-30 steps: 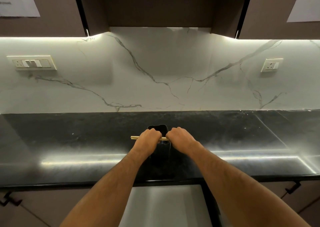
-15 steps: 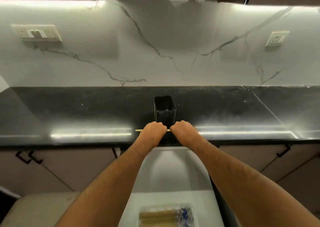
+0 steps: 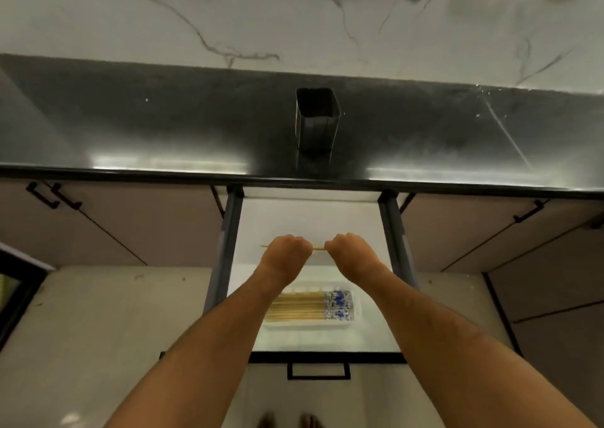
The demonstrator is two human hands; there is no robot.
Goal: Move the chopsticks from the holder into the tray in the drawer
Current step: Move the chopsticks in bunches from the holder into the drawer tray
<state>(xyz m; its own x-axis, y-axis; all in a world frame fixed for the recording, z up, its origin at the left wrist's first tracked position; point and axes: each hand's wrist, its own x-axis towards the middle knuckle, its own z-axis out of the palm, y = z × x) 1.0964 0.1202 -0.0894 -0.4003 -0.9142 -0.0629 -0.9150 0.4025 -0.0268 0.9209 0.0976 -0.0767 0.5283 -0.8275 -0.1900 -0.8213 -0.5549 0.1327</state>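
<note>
My left hand and my right hand both grip wooden chopsticks held level over the open drawer. Only a short stretch shows between the fists, plus a tip poking out left of my left hand. Below my wrists a white tray lies on the drawer's white floor, holding several wooden chopsticks with blue-patterned ends. The dark square holder stands upright on the black countertop, apart from both hands; nothing sticks out of its mouth.
The drawer's dark side rails run on both sides of my hands, and its front edge with a black handle is near me. Closed cabinet doors with black handles flank it. A pale floor lies below.
Both hands carried the chopsticks from in front of the holder, off the countertop edge, down over the drawer. The view tilted downward, bringing the tray fully into sight.
</note>
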